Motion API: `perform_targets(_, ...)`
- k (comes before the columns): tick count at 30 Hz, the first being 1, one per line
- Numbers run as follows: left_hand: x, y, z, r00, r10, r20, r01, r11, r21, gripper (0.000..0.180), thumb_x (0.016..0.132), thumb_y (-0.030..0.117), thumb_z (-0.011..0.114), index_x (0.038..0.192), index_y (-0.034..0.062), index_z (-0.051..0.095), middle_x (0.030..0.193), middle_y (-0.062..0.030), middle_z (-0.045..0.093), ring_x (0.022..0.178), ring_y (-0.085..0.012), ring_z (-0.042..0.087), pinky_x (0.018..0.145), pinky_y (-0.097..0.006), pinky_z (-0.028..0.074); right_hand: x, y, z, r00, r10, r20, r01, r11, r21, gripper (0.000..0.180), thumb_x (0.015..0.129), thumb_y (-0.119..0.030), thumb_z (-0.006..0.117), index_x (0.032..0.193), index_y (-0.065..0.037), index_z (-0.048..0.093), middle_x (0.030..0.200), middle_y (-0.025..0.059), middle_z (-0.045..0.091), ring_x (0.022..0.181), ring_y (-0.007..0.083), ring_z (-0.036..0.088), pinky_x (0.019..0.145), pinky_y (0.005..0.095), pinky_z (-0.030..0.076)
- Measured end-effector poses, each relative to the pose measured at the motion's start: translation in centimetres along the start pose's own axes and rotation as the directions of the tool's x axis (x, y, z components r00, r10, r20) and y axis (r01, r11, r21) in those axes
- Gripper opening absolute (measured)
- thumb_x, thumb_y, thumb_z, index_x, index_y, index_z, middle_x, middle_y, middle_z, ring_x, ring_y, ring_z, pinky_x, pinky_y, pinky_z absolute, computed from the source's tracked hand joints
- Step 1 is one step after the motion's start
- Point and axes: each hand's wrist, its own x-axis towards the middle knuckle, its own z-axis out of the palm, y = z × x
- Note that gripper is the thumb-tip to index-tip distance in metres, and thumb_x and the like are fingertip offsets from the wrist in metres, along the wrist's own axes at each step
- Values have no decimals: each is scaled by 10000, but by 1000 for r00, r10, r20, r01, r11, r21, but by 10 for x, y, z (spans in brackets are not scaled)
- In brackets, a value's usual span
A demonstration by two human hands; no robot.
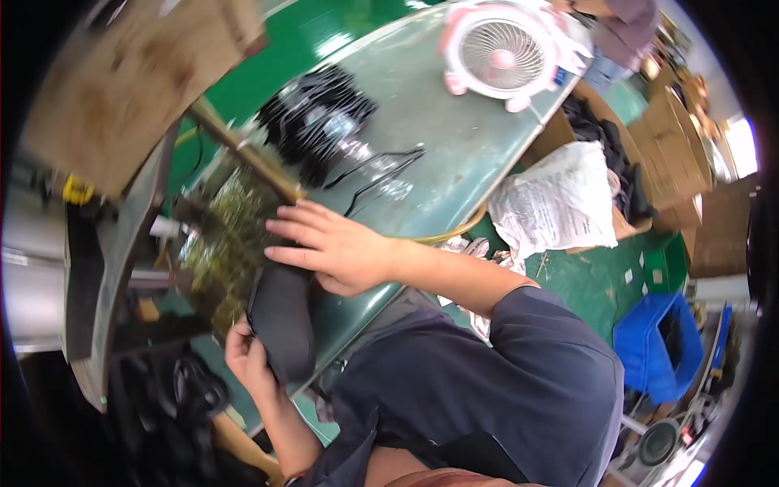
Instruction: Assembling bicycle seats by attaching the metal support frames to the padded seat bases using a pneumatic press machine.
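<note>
A dark, smooth, elongated padded piece [286, 329] lies at the near left edge of the table. My left hand [250, 361] pinches its left edge between thumb and fingers. My right hand [333, 247] rests over the far end of the piece, fingers stretched out and slightly apart, gripping nothing. Just beyond my right fingers is a heap of clear, yellowish plastic-wrapped items [231, 223]. Thin black bent rods [381, 174] lie on the table ahead, beside a bundle of black pieces in clear wrap [320, 118].
The green-grey table [454, 154] stretches away to a pink and white fan [501, 58]. Another person [625, 32] stands at the far right. Cardboard boxes [669, 146], a white plastic sack [556, 199] and a blue bin [649, 349] are on the right. A metal machine frame [130, 268] stands left.
</note>
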Motion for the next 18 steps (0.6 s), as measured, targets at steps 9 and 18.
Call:
perform_targets(9, 44, 6, 112, 950, 241, 198, -248, 969, 10, 206, 1136, 151, 546, 1179, -32, 632, 1098, -223, 760, 879, -264, 775, 759, -340, 648, 9, 56, -96, 486, 873, -37, -788, 455, 415, 927, 799, -358, 903, 1566, -35, 496, 1338, 214, 739, 1240, 354, 736, 1068, 447, 563)
perform_targets(18, 50, -30, 173, 626, 476, 618, -777, 316, 544, 83, 917, -38, 758, 980, -15, 708, 1078, -173, 780, 1032, -382, 757, 941, -448, 594, 21, 136, -178, 634, 244, -734, -193, 969, 156, 329, 880, -243, 844, 1109, -14, 787, 954, 118, 783, 830, 245, 758, 806, 419, 615)
